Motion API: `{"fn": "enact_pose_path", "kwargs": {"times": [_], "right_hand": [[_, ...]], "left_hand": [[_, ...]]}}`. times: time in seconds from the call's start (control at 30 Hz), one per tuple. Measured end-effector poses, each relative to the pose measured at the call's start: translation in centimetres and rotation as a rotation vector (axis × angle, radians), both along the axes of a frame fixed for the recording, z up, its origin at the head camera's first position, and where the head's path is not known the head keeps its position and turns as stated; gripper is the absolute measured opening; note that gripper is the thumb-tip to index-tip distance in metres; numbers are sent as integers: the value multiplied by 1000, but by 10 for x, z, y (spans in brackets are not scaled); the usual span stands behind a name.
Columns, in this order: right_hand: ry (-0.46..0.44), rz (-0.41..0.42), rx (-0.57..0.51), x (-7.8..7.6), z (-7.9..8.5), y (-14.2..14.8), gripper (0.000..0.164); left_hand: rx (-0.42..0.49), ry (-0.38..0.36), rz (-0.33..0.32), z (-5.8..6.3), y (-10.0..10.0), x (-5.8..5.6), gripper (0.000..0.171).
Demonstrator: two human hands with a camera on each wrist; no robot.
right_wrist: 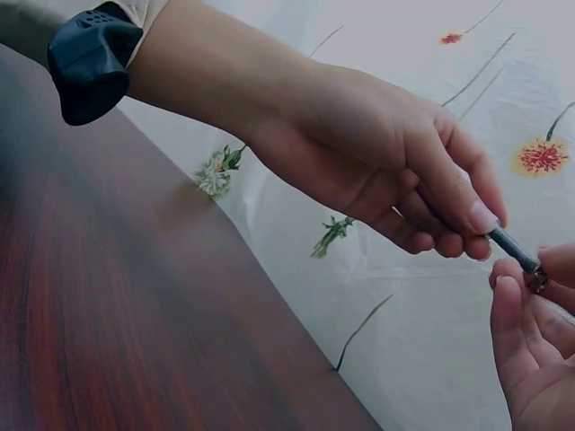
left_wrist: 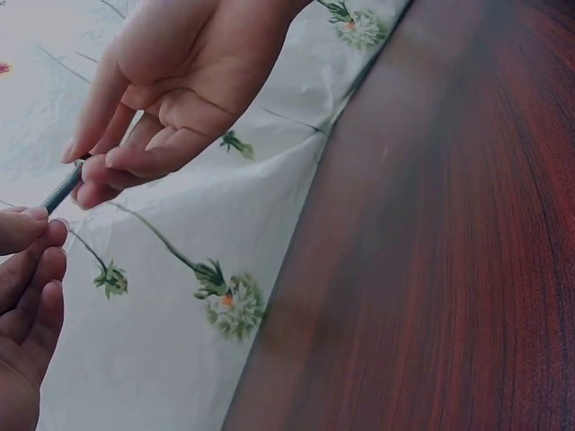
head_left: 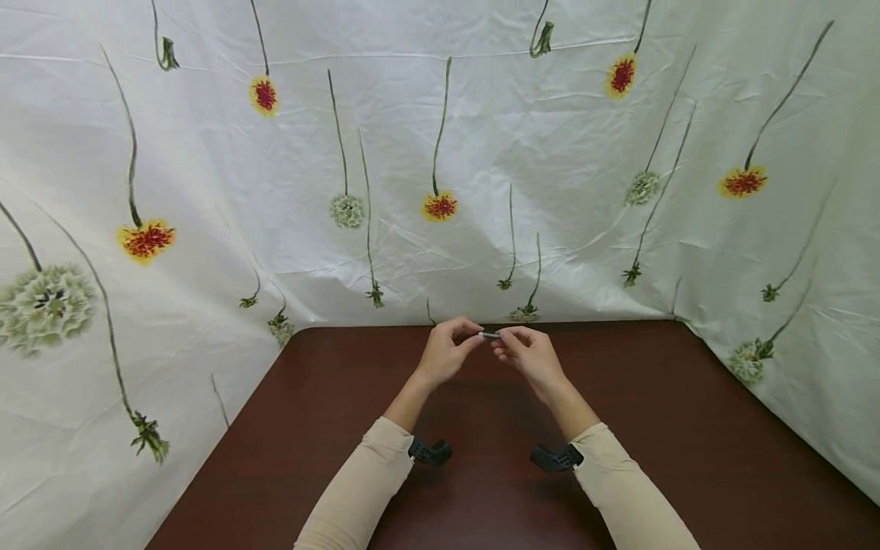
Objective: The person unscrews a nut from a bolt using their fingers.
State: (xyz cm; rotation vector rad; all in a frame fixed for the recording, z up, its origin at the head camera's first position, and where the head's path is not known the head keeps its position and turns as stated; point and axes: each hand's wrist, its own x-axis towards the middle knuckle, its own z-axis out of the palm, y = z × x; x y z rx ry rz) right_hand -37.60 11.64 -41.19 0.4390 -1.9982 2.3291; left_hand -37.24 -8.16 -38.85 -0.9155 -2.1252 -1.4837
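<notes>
A short, slim dark grey rod (head_left: 491, 335) spans the gap between my two hands, above the far part of the table. My left hand (head_left: 445, 353) pinches one end with thumb and fingertips. At the other end, the fingertips of my right hand (head_left: 536, 357) pinch it too. Seen from the left wrist, the rod (left_wrist: 63, 191) looks finely ridged, with a small metallic tip by the right fingers. The right wrist view also has the rod (right_wrist: 512, 246) running from the left hand (right_wrist: 377, 153) to the right hand (right_wrist: 539, 350). Fingers cover both ends partly.
A dark red-brown wooden table (head_left: 344, 382) lies beneath the hands. White cloth with printed flowers (head_left: 481, 137) hangs behind it and along both sides. Each forearm has a pale sleeve and a black wrist device (head_left: 429, 451).
</notes>
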Motion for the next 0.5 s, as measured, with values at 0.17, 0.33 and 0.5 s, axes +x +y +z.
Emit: {"fn": "enact_pose_path", "kwargs": {"times": [0.17, 0.33, 0.5], "right_hand": [[27, 10, -12, 1, 1, 3, 31], [8, 22, -11, 3, 2, 4, 41], [-24, -31, -35, 2, 2, 1, 29]], "left_hand": [[3, -1, -13, 0, 0, 0, 10], [14, -10, -31, -1, -1, -1, 11], [23, -4, -23, -1, 1, 0, 10]]}}
